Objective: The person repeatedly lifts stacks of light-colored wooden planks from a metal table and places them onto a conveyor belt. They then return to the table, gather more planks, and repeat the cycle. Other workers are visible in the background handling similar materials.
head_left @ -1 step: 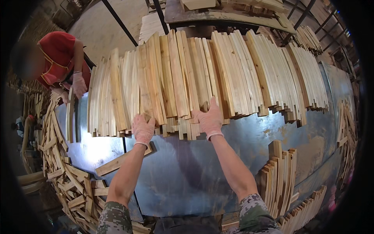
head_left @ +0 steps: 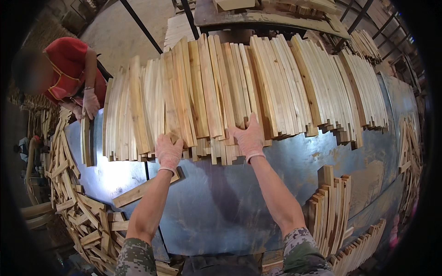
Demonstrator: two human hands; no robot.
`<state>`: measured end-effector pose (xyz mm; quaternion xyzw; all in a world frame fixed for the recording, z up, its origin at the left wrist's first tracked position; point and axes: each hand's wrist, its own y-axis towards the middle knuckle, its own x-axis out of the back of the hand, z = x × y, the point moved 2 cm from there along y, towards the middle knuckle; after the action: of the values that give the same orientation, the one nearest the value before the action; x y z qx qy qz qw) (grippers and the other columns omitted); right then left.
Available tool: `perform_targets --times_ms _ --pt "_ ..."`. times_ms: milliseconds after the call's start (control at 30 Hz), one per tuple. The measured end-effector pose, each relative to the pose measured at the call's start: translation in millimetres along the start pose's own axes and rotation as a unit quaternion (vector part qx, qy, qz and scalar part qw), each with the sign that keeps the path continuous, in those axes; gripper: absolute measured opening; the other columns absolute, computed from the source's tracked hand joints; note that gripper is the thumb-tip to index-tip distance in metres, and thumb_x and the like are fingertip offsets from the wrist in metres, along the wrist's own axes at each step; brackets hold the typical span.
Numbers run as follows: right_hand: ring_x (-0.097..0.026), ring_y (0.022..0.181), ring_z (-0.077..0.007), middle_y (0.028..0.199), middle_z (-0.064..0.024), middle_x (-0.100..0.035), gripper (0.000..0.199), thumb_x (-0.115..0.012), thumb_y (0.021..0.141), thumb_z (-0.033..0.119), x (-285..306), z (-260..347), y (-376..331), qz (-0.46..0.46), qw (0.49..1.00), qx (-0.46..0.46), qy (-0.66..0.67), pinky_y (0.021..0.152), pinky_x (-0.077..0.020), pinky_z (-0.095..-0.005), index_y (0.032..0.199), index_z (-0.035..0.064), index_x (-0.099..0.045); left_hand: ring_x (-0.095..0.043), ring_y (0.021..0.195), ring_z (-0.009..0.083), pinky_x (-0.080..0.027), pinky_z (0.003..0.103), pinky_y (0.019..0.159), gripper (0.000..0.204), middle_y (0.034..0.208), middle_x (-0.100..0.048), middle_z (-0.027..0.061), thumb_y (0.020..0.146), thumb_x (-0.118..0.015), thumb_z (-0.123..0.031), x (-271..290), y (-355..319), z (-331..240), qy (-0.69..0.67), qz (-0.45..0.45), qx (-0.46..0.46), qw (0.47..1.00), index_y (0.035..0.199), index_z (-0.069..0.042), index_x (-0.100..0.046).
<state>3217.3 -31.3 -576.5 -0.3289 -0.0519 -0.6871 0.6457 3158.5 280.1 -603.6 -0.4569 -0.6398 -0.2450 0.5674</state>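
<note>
A long row of pale wooden strips [head_left: 209, 92] lies packed side by side across the metal table [head_left: 198, 207]. My left hand [head_left: 169, 152], in a pale pinkish glove, is closed over the near ends of strips left of the middle. Its fingertips are partly hidden among the wood. In a matching glove, my right hand [head_left: 249, 138] grips near ends just right of the middle, thumb and a finger set apart around several strips. Between my hands, some shorter ends sit lower and uneven. One loose wooden board [head_left: 142, 189] rests at a slant beneath my left forearm.
At the far left a co-worker in red [head_left: 69, 64] handles an upright strip [head_left: 85, 138] with gloved hands. Scrap wood [head_left: 87, 221] is heaped along the left edge. A smaller strip stack [head_left: 329, 211] is near right, and a workbench [head_left: 271, 20] stands beyond the row.
The co-worker's gloved hand has moved slightly left and down, and the strip by it has shifted a little. My hands stay almost where they were on the strips.
</note>
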Motion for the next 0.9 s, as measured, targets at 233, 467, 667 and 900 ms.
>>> perform_targets --times_ms 233,467,667,900 --pt "-0.063 0.126 -0.0408 0.136 -0.0284 -0.064 0.106 -0.085 0.078 0.052 -5.6 53.3 15.6 0.233 0.964 -0.007 -0.129 0.109 -0.0509 -0.0452 0.156 -0.0064 -0.044 -0.066 0.121 0.0351 -0.052 0.044 0.108 0.051 0.128 -0.071 0.0158 0.082 -0.078 -0.033 10.8 -4.8 -0.7 -0.16 -0.016 0.085 0.983 0.127 -0.011 -0.071" --pt "-0.059 0.127 -0.0404 0.137 -0.0288 -0.059 0.119 -0.083 0.081 0.054 -60.4 93.5 2.9 0.045 0.956 0.086 -0.278 0.107 -0.0518 -0.0474 0.169 0.0019 -0.021 -0.066 0.127 0.0332 -0.052 0.04 0.108 0.054 0.137 -0.069 0.019 0.088 -0.076 -0.028 30.5 1.1 -28.1 -0.159 -0.123 -0.05 0.978 0.136 -0.006 -0.067" --pt "-0.064 0.124 -0.0408 0.137 -0.0303 -0.059 0.104 -0.076 0.085 0.035 -29.2 80.2 17.8 0.017 0.973 0.086 -0.215 0.106 -0.0534 -0.0497 0.17 0.0062 -0.022 -0.025 0.161 0.0426 -0.022 0.058 0.129 0.099 0.173 -0.03 0.0186 0.087 -0.08 -0.051 42.7 3.4 -126.2 0.069 -0.001 -0.089 0.994 0.167 -0.018 -0.032" --pt "-0.066 0.119 -0.0371 0.134 -0.0231 -0.058 0.104 -0.075 0.088 0.043 -24.9 62.6 2.7 0.04 0.923 0.07 -0.377 0.098 -0.057 -0.0464 0.17 0.0088 -0.022 -0.023 0.162 0.0407 -0.025 0.056 0.129 0.126 0.178 -0.019 0.0158 0.076 -0.088 -0.058 45.7 25.9 -153.2 0.129 0.071 -0.026 0.989 0.174 -0.02 -0.017"
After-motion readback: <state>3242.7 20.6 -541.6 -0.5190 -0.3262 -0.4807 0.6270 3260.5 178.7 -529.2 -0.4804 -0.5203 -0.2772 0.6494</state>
